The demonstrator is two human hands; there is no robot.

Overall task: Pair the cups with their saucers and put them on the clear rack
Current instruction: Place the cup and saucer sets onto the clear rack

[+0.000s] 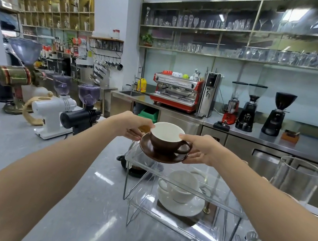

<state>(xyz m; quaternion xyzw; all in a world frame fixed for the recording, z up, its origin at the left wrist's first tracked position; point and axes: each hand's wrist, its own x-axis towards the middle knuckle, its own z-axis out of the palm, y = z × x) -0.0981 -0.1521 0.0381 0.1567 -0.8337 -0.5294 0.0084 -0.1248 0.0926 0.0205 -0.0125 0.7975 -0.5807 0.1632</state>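
Brown cup [165,139], white inside, seated on a brown saucer [162,153] and held up over the far end of the clear rack's [184,185] upper shelf. Left hand [133,126] closed on the saucer's left rim, thumb at the cup's lip; right hand [200,148] gripping the saucer's right rim just beside the cup's handle, which points right. Whether the saucer touches the shelf: cannot tell.

On the rack's lower shelf, seen through the clear top: white cup [181,185] on white saucer [181,203], handle turned left.

Rack standing on the grey marble counter [84,201], toward its right edge. Near the rack's far left corner, a dark round object, partly hidden behind the acrylic. Along the counter's left side, a white grinder [52,111] and a black grinder [84,111] side by side. At the right edge, a tall clear glass cylinder [297,181].

Across the aisle, on the steel back counter: red espresso machine [176,92].
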